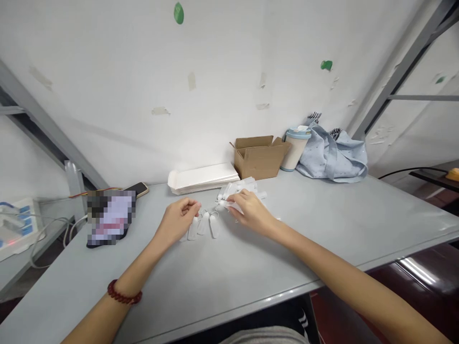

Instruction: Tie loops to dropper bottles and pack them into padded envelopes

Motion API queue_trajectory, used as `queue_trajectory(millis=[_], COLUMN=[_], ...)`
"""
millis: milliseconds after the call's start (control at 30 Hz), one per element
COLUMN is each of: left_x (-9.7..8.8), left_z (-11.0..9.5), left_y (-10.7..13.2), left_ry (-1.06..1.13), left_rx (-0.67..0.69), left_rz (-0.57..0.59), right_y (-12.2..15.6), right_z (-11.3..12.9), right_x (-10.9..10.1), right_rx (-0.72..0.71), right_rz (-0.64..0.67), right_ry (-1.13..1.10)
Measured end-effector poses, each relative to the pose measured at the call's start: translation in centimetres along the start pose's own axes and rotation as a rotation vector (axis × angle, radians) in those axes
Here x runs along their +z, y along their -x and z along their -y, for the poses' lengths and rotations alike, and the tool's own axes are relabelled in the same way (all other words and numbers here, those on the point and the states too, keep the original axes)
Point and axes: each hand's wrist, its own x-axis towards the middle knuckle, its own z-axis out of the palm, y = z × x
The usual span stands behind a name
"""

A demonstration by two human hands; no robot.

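My left hand rests on the grey table with its fingers curled and pinched over a row of small white plastic pieces. My right hand lies just to the right, fingers closed on one small white piece taken from a loose pile of the same white pieces. A red bead bracelet circles my left wrist.
A stack of flat white sheets lies behind the hands, with an open cardboard box, a lidded cup and a blue cloth bundle by the wall. A phone and a dark pouch sit left.
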Motion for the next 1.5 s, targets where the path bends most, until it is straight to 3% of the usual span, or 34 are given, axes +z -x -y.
queue_trajectory(millis=[167,533,767,967,1200,1300,1400,1500], left_x=[0.2,0.5,0.4,0.4,0.5,0.5,0.5,0.4], left_z=[-0.7,-0.8,-0.7,-0.9,-1.0,-1.0,-1.1,-1.1], left_y=[0.4,0.7,0.8,0.8,1.0,1.0,1.0,1.0], left_ry=[0.058,0.181,0.188,0.171,0.194,0.195,0.206,0.206], left_rx=[-0.012,0.039,0.04,0.04,0.059,0.058,0.05,0.038], left_rz=[0.061,0.202,0.199,0.188,0.189,0.182,0.179,0.173], right_y=[0.1,0.0,-0.7,-0.9,-0.6,-0.4,-0.3,-0.1], right_z=[0.5,1.4,0.5,0.2,0.8,0.7,0.4,0.3], right_x=[-0.4,-1.3,-1.6,-1.5,-2.0,-1.9,-1.4,-1.1], right_rx=[0.055,0.27,0.394,0.497,0.434,0.38,0.362,0.355], right_rz=[-0.142,-0.09,-0.071,-0.096,-0.005,0.012,0.109,0.114], right_ry=[-0.343,-0.715,-1.352,-1.276,-1.265,-0.96,-0.645,-0.557])
